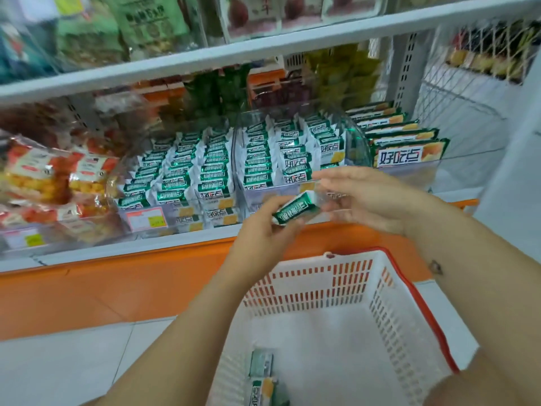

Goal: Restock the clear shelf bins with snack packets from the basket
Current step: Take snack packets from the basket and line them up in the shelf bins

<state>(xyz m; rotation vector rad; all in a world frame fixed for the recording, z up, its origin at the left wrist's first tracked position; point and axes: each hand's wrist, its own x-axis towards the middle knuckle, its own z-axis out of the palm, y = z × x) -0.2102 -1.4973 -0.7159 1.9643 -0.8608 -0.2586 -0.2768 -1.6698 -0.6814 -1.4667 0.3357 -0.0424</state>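
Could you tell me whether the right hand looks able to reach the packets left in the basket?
Probably yes. The right hand is open with nothing in its grip, the basket is open-topped below, and the packets lie uncovered on its floor. The left forearm beside them may force a slight detour.

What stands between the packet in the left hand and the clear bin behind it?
Only the clear bin's own front wall, which the packet in the left hand must clear. The right hand sits beside it, not across the path.
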